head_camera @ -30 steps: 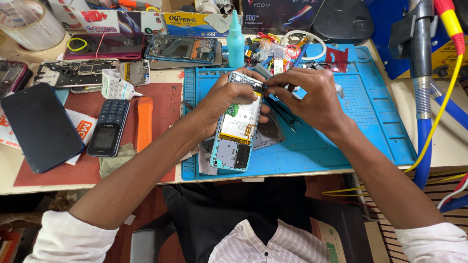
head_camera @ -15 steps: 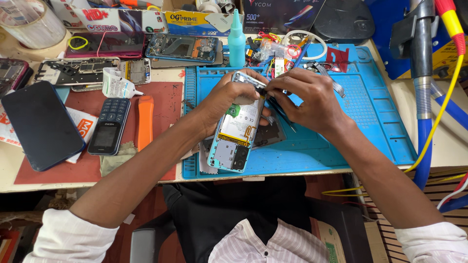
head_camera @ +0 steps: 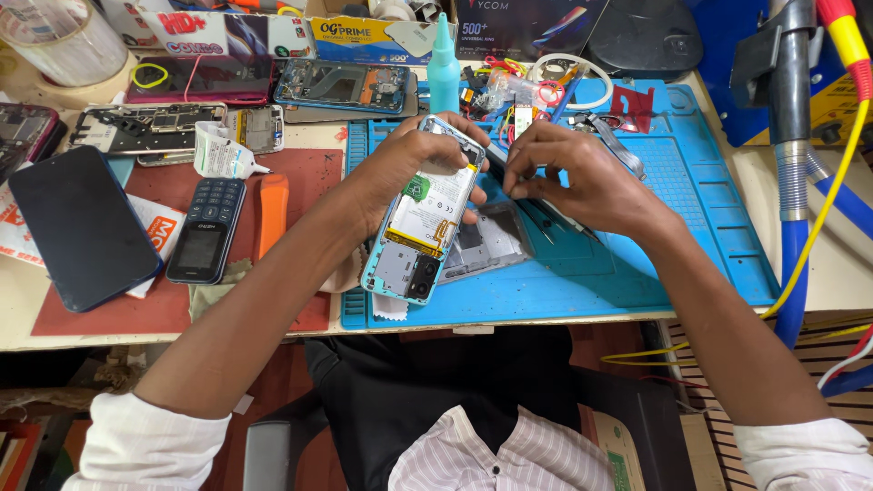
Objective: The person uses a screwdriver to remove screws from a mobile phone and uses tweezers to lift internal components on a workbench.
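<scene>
My left hand (head_camera: 414, 164) grips an opened smartphone (head_camera: 420, 225) with a light-blue frame, its back off and the battery and boards showing. The phone tilts above a blue work mat (head_camera: 637, 245). My right hand (head_camera: 568, 173) is beside the phone's upper right edge, fingers pinched around a thin dark tool, probably tweezers (head_camera: 546, 216), whose tips reach down past the palm. A grey phone back cover (head_camera: 486, 241) lies on the mat under both hands.
A black keypad phone (head_camera: 205, 232), an orange pry tool (head_camera: 270, 214) and a dark smartphone (head_camera: 82, 227) lie on the red mat at left. Dismantled phones (head_camera: 341, 86), a teal bottle (head_camera: 444, 68) and boxes line the back. A blue hose and yellow cable (head_camera: 800, 209) hang at right.
My right hand has moved up and closer to the phone's top edge, pinching tighter. The left hand has tilted the phone slightly while keeping hold.
</scene>
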